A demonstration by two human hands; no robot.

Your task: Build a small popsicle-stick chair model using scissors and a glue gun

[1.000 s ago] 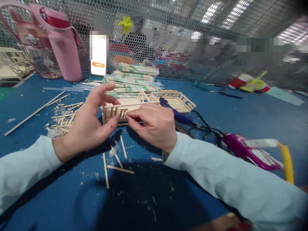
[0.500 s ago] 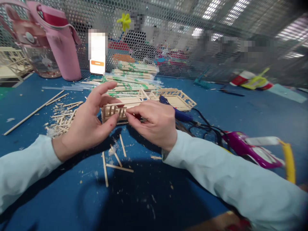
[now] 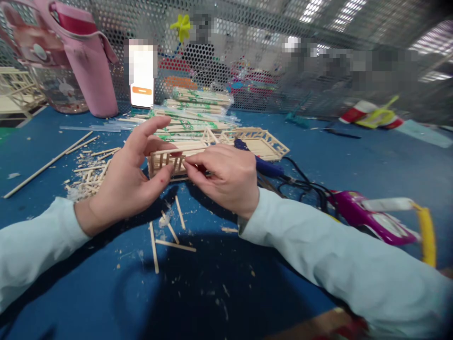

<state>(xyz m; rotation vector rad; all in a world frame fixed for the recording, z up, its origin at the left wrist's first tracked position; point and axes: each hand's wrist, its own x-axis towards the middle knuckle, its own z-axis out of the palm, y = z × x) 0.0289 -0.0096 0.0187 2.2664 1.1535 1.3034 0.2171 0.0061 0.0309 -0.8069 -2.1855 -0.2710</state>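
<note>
A small model built of thin wooden sticks (image 3: pixel 163 159) stands on the blue table, with a railing of short uprights facing me. My left hand (image 3: pixel 122 177) is closed around its left end, thumb against the front railing and fingers over the top bar. My right hand (image 3: pixel 226 177) pinches at the same railing, just right of the left thumb. Between those fingertips appears to be a short wooden stick, mostly hidden. Several loose cut sticks (image 3: pixel 176 245) lie on the table in front of the model.
Stick offcuts (image 3: pixel 90 174) are heaped at left. Bagged sticks (image 3: pixel 198 113) lie behind the model, near a lit phone (image 3: pixel 142 75) and a pink bottle (image 3: pixel 92 71). To the right are a blue-handled corded tool (image 3: pixel 269 168), a railed stick frame (image 3: pixel 267 144) and a purple object (image 3: pixel 368 215).
Both hands keep almost the same pose at the railing. The whole view has shifted slightly; nothing has plainly been taken up or let go.
</note>
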